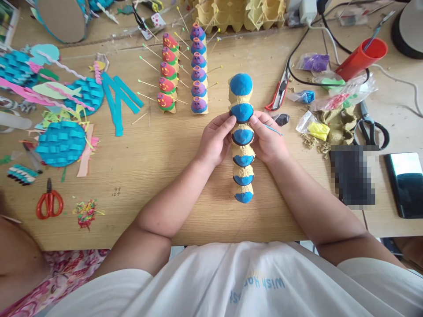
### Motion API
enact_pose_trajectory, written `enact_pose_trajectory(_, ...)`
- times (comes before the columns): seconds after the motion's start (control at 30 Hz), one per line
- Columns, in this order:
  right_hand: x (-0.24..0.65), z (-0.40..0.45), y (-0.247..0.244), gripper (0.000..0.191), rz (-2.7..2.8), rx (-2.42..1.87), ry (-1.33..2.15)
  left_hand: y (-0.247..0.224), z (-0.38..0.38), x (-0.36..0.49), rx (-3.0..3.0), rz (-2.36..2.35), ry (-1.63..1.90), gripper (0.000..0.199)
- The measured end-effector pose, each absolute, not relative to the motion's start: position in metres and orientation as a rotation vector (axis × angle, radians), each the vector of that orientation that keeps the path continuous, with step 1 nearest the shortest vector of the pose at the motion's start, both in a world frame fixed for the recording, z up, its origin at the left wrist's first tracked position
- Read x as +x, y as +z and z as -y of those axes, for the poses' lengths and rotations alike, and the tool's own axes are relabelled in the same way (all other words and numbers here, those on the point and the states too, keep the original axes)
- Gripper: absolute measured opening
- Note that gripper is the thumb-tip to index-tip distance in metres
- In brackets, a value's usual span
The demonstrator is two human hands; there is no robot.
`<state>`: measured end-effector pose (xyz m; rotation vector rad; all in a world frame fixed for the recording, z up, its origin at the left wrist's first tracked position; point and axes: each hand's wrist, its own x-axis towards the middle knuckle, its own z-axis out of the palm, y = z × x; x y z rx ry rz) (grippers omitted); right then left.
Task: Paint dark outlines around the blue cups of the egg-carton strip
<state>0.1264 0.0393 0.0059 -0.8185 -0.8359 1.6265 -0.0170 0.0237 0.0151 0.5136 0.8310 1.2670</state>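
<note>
A pale brown wooden tabletop (205,220) spans most of the frame. At its centre is a blue-capped strip of six yellowish moulded-pulp domes (243,136); whether it rests on the wood or is slightly raised cannot be told from here. The step in hand appears to be trimming the second dome from the top (242,112). Thin dark edging (243,165) lines the lower margin of the caps on the third to fifth domes, shows partly at the second, and is not visible on the topmost. The next move seems to call for a light, even pinch, since pulp may dent, with the strip steadied from both sides. The long axis runs nearly vertical in the frame, the largest-looking cap at the upper end; no face shows, so front and back cannot be told.

Upper left of the strip, well apart, stand a row of blue-and-purple domes (198,74) and a shorter row of red-and-green domes (167,70), both bristling with thin, round-headed sticks.

The left hand (214,138) and right hand (271,140) are partly closed on opposite edges of the strip, thumbs at the second dome, most fingertips hidden. Right of centre lies a red-and-black utility knife (279,93); below it, a small dark packet (282,119) sits just beside the right hand. A slender blue strand (273,130) shows against that hand; its attachment is unclear.
</note>
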Motion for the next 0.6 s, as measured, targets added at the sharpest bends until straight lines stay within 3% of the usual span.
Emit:
enact_pose_trajectory(0.27, 0.1271, -0.0401, 0.004, 0.03, 0.832, -0.808, 1.624, 0.014, -0.025, -0.0151, 0.547, -0.797, 1.322, 0.011)
enact_pose_trajectory(0.6, 0.1261, -0.0396, 0.0033, 0.032, 0.868, -0.799, 1.586, 0.0103, -0.0273, -0.0178, 0.558, -0.848, 1.291, 0.017)
